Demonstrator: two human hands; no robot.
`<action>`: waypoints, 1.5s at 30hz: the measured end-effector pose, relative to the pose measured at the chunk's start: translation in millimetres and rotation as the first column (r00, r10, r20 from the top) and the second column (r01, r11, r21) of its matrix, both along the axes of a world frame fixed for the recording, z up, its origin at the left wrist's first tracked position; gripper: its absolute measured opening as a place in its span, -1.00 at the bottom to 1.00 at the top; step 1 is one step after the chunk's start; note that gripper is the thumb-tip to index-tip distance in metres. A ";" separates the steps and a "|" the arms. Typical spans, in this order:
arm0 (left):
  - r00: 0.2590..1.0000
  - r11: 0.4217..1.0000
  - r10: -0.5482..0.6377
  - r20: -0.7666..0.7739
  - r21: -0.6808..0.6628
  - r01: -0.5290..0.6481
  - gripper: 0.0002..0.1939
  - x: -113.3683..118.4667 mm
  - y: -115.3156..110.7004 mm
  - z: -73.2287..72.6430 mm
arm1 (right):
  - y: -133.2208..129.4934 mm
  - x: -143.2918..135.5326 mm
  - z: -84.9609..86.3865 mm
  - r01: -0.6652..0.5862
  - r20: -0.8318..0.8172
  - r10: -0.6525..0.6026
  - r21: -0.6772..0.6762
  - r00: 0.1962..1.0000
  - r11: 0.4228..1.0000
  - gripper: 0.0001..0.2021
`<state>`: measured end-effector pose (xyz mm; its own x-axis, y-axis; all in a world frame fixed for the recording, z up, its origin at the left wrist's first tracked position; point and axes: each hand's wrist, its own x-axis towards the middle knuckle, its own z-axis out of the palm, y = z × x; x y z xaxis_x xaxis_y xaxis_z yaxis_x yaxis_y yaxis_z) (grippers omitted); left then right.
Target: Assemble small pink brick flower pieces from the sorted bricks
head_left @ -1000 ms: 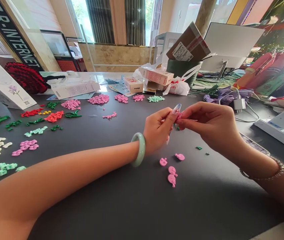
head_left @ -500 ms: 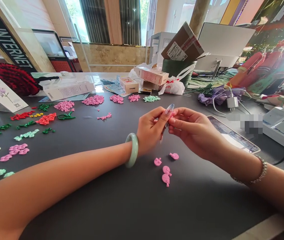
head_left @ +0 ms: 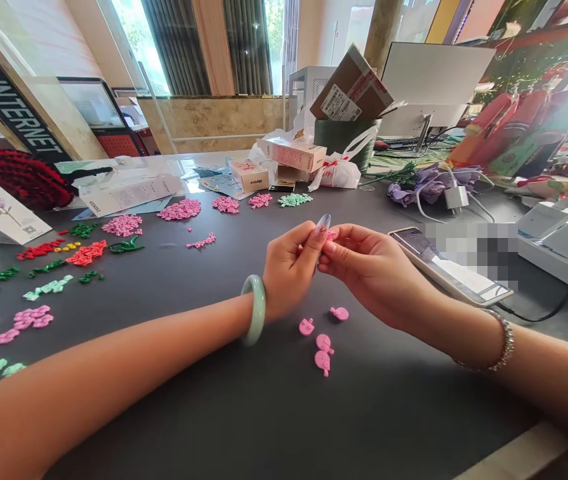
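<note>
My left hand (head_left: 291, 267), with a jade bangle (head_left: 255, 310) at the wrist, is closed in a pinch at the middle of the view. My right hand (head_left: 371, 270) meets it fingertip to fingertip. Between them shows a small pink piece (head_left: 331, 235), mostly hidden by the fingers, and both hands grip it. Below the hands, several round pink pieces with tabs lie on the dark table (head_left: 244, 413): one at the left (head_left: 307, 327), one at the right (head_left: 339, 313), and two touching, the lower one (head_left: 323, 361) nearest me.
Piles of pink (head_left: 179, 209), mint (head_left: 295, 199), red (head_left: 89, 253) and green pieces lie left and beyond. A phone (head_left: 451, 270) lies beside my right forearm, near a power strip (head_left: 559, 267). Small boxes (head_left: 294, 155), a bag (head_left: 339, 173) and purple flowers (head_left: 429, 183) stand behind.
The view has shifted slightly, so hands and table items appear a little further left. Both hands keep their pinch on the pink piece, and the loose pink pieces lie in the same arrangement.
</note>
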<state>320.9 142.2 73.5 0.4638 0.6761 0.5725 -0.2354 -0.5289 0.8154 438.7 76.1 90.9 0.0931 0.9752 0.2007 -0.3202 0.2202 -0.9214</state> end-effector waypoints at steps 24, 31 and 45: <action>0.999 0.997 -0.031 0.008 -0.073 0.032 -0.42 -0.1 -1.7 2.5 | 4.5 8.9 2.4 -0.079 0.015 0.080 -0.024 0.997 0.997 -0.75; 1.000 0.998 -0.002 0.011 -0.066 0.003 -0.44 0.4 0.9 1.6 | 5.8 8.1 1.9 -0.063 0.017 0.063 0.010 0.998 0.998 -0.82; 1.000 1.000 0.004 -0.012 0.018 -0.003 -0.44 -1.8 -3.3 2.8 | 8.0 8.0 -2.1 -0.082 0.042 0.081 0.013 0.996 0.997 -0.77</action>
<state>319.1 138.8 76.3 0.4681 0.6677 0.5789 -0.2241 -0.5440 0.8086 446.7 84.1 88.8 0.0046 0.9762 0.2167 -0.2995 0.2081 -0.9311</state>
